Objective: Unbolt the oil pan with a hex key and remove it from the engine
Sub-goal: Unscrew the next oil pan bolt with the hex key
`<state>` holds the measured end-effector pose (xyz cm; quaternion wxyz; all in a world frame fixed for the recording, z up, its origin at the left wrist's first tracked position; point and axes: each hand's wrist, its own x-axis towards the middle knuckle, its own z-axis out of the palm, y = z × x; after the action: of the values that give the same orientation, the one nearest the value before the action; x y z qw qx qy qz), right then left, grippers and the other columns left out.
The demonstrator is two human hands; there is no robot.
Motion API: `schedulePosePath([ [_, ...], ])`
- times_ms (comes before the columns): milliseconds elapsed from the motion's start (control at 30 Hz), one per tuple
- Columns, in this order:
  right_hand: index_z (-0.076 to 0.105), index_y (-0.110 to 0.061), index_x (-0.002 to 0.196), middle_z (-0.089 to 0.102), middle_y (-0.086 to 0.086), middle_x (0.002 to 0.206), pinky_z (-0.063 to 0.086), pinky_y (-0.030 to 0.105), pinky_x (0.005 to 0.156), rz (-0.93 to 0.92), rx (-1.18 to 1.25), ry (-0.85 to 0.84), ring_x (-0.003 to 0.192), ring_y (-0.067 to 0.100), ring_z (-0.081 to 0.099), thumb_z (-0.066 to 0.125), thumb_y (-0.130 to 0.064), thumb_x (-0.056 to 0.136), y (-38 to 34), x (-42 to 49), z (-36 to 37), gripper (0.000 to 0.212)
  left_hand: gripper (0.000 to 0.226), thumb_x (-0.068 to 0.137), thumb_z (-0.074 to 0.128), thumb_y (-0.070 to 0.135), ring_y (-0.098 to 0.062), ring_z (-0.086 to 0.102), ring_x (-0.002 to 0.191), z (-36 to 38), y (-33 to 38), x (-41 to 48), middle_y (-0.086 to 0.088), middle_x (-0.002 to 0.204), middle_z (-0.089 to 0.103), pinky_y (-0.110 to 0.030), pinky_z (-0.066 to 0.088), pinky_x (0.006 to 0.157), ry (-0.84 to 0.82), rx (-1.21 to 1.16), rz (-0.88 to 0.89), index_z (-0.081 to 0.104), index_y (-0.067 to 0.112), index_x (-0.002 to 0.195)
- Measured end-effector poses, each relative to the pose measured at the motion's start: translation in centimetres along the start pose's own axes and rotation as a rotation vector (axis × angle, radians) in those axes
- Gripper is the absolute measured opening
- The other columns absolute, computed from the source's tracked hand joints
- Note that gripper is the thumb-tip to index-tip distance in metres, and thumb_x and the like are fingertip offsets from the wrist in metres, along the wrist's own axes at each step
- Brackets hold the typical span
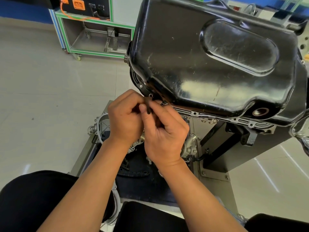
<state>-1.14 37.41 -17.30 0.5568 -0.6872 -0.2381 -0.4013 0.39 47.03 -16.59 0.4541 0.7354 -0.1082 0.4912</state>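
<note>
A glossy black oil pan [209, 61] sits upside-up on the engine, filling the upper right. Its flange [217, 117] shows several small bolt holes, and a round drain hole [260, 112] opens at its lower right corner. A dark hex key [148, 106] stands at the flange's near left corner, its tip by a bolt hole. My left hand [125, 119] pinches the key's shaft between thumb and fingers. My right hand [165, 131] closes on the same key from the right, fingers reaching to the flange edge. The key's far end is hidden by my fingers.
The engine rests on a grey stand [220, 148] with a bolted base plate. Loose aluminium engine parts [100, 126] and a dark mat [142, 178] lie on the floor below my hands. A green-framed cart [93, 37] stands at the back left. My knees fill the bottom edge.
</note>
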Motion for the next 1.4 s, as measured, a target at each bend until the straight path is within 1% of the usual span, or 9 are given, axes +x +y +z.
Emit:
schedulePosePath([
  [133,0.075,0.005,0.101,0.074,0.014,0.09,0.06,0.035,0.075,0.031,0.022,0.0,0.082,0.019,0.071,0.073,-0.004,0.086,0.0,0.0,-0.1,0.017,0.001,0.084,0.071,-0.002,-0.012,0.058,0.067,-0.4,-0.4,-0.2,-0.008,0.073,0.067,-0.016,0.045,0.062,-0.04,0.002,0.034,0.071,-0.003,0.084],
  [200,0.075,0.006,0.101,0.074,0.014,0.088,0.06,0.033,0.073,0.035,0.016,0.001,0.08,0.017,0.07,0.073,-0.003,0.086,0.0,0.0,-0.1,0.017,0.01,0.089,0.067,0.003,-0.008,0.058,0.069,-0.6,-0.4,-0.6,-0.004,0.078,0.066,-0.011,0.043,0.068,-0.06,0.02,0.081,0.073,-0.003,0.094],
  [367,0.073,0.007,0.103,0.074,0.016,0.091,0.059,0.031,0.08,0.016,0.008,0.013,0.085,0.015,0.07,0.075,0.007,0.082,-0.2,0.0,0.1,0.021,0.015,0.085,0.064,-0.003,0.007,0.047,0.062,-0.5,-0.2,-0.2,0.005,0.065,0.056,-0.005,0.033,0.061,-0.032,0.033,0.038,0.07,0.001,0.072],
  [433,0.074,0.007,0.1,0.074,0.015,0.092,0.059,0.027,0.081,0.009,0.005,0.01,0.086,0.016,0.071,0.075,0.005,0.083,-0.3,0.1,0.1,0.018,0.017,0.08,0.066,-0.009,-0.003,0.046,0.056,-0.3,-0.1,-0.1,-0.001,0.057,0.055,-0.007,0.031,0.056,-0.017,0.043,-0.001,0.064,0.0,0.065],
  [633,0.075,0.008,0.097,0.073,0.013,0.087,0.054,0.019,0.079,0.003,-0.009,0.006,0.082,0.012,0.068,0.076,0.005,0.082,-0.3,0.1,0.0,0.015,0.01,0.089,0.067,0.0,-0.01,0.06,0.069,-0.5,0.0,-0.6,-0.008,0.078,0.07,-0.013,0.046,0.066,-0.061,0.013,0.064,0.073,-0.004,0.096],
  [833,0.074,0.005,0.102,0.072,0.012,0.088,0.058,0.027,0.077,0.016,0.01,0.001,0.081,0.01,0.066,0.075,0.005,0.084,-0.3,0.0,0.1,0.018,0.028,0.085,0.061,0.015,-0.015,0.046,0.053,-0.2,0.5,-0.2,-0.005,0.054,0.054,-0.017,0.035,0.05,0.023,-0.049,-0.02,0.064,-0.003,0.063],
  [1067,0.076,0.006,0.097,0.071,0.01,0.083,0.054,0.023,0.072,0.028,0.021,-0.023,0.076,0.007,0.062,0.077,0.008,0.082,0.1,0.0,-0.1,0.016,0.029,0.099,0.056,0.021,-0.014,0.057,0.063,-0.7,-0.3,-0.5,-0.01,0.074,0.069,-0.018,0.047,0.061,-0.034,-0.026,0.073,0.072,-0.003,0.1],
  [1300,0.075,0.004,0.096,0.064,-0.003,0.081,0.045,0.011,0.072,0.037,0.006,-0.015,0.072,-0.004,0.053,0.075,-0.001,0.085,-0.3,0.1,-0.1,0.011,0.023,0.088,0.067,0.007,-0.008,0.043,0.056,-0.1,-0.5,-0.5,-0.001,0.058,0.054,-0.009,0.032,0.055,-0.009,0.008,0.043,0.064,-0.001,0.067],
  [1400,0.076,0.004,0.094,0.063,-0.003,0.078,0.045,0.012,0.071,0.036,0.009,-0.027,0.07,-0.002,0.053,0.075,-0.001,0.085,-0.3,0.2,-0.3,0.011,0.024,0.092,0.064,0.017,-0.012,0.054,0.059,-0.2,-0.8,-0.6,-0.009,0.066,0.064,-0.016,0.042,0.056,-0.021,-0.032,0.042,0.067,-0.003,0.081],
])
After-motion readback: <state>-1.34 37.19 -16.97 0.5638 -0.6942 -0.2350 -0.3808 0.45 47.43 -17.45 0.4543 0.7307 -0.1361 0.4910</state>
